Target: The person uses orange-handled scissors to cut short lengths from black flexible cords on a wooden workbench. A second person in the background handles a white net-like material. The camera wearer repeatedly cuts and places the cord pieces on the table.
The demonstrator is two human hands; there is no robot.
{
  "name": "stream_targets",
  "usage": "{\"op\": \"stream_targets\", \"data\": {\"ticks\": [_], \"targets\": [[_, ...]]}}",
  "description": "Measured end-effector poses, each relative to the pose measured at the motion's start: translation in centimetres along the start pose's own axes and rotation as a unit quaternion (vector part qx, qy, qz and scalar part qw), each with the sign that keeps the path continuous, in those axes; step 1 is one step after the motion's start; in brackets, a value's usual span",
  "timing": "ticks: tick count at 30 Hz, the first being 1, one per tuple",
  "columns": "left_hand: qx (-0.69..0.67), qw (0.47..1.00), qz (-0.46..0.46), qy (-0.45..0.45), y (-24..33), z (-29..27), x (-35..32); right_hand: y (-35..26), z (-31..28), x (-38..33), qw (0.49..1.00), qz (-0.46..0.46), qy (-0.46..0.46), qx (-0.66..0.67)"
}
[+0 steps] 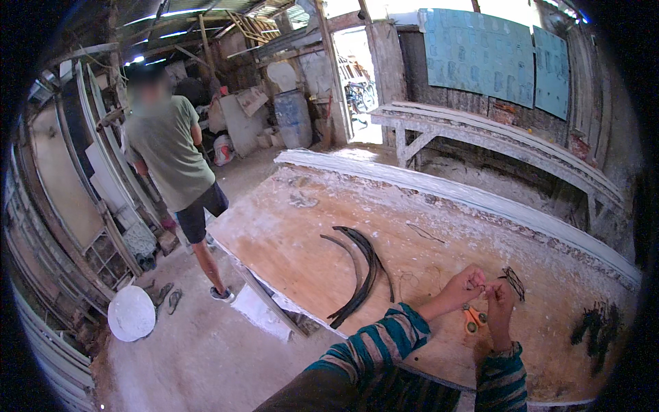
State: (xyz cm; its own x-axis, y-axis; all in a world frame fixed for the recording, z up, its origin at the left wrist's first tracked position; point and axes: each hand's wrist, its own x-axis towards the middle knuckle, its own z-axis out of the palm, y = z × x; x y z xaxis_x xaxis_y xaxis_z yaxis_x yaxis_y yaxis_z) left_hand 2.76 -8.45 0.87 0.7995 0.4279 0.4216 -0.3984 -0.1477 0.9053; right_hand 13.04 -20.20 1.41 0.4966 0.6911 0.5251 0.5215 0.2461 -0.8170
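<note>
Biggest thing is the plaster-crusted wooden tabletop [288, 233], taken here as the landmark. A person in a green shirt [175, 154] stands off its far-left corner, w/ a white round disc [131, 313] on the floor below that corner. Near the tabletop's middle lie dark curved strips [360, 271]. At its near edge, orange-handled scissors [472, 318] lie under the hands. Left hand [458, 288] and right hand [500, 302] are both pinched shut, fingertips meeting on a thin dark wire [513, 281] that loops out just right of them. The wire looks light, springy and easily kinked; probably best gripped close to the working end w/ fingertips.
</note>
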Motion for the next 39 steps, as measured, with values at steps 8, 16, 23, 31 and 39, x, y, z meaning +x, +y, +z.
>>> {"op": "stream_targets", "data": {"ticks": [8,16,23,31,39], "targets": [[0.238,0.960,0.149,-0.015,1.1,-0.2,0.0,-1.1,0.7,0.1,0.942,0.191,-0.003,0.277],[0.209,0.961,0.183,-0.019,2.3,0.2,-0.3,-1.8,0.9,0.1,0.958,0.166,0.094,0.213],[0.099,0.995,0.004,0.017,1.0,0.2,-0.4,-0.1,0.8,-0.3,0.987,0.122,0.060,0.085],[0.027,0.999,-0.010,0.041,1.0,0.3,-0.1,-0.7,0.6,-0.2,0.997,0.065,0.040,0.031],[0.052,0.997,-0.025,0.045,0.9,0.2,-0.5,-1.4,-0.1,0.1,0.998,0.036,-0.012,-0.046]]}}
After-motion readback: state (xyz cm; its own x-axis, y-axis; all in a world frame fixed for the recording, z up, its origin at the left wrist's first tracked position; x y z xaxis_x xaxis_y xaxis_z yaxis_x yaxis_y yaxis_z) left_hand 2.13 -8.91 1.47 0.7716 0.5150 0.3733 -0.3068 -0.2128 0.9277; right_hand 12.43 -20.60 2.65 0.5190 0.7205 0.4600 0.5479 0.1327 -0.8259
